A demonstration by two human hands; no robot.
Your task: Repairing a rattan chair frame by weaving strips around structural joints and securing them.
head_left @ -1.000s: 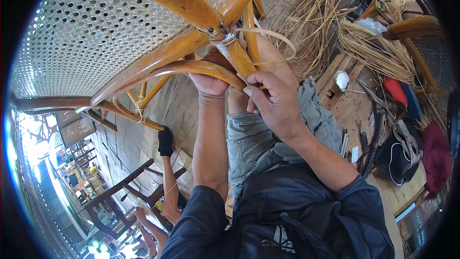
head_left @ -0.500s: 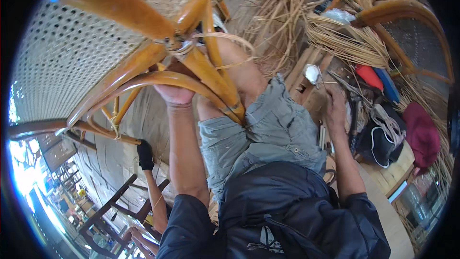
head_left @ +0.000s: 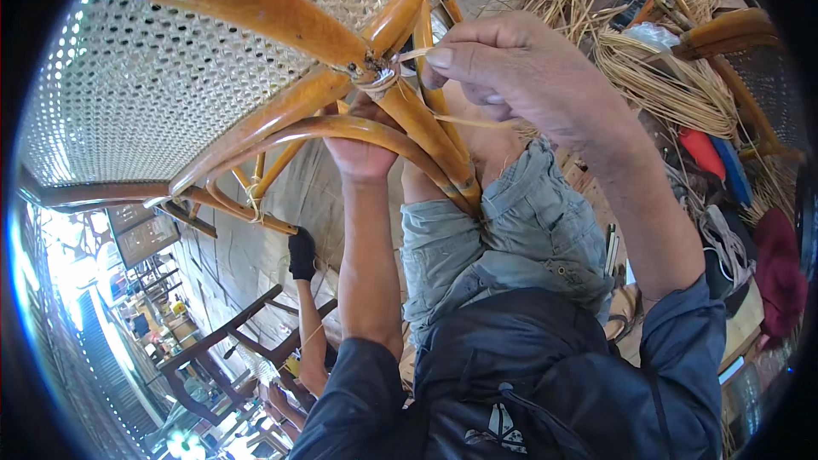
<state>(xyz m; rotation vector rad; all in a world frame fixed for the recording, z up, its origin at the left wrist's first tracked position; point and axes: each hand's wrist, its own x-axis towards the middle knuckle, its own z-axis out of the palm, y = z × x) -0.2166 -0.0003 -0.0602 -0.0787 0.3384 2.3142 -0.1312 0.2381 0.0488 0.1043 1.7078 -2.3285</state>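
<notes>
A rattan chair with orange-brown poles and a woven cane seat lies tipped over my lap. My left hand grips one of its curved poles from below, just under the wrapped joint. My right hand is up at that joint, thumb and fingers pinched on a thin pale cane strip that runs from the binding past a leg pole.
Bundles of loose pale cane lie on the floor to the right, beside another chair frame, red and blue items and a dark red cap. More chair frames stand lower left.
My right hand was down by the floor clutter half a second ago; it has come back up to the joint and taken the cane strip. The left hand kept its hold.
</notes>
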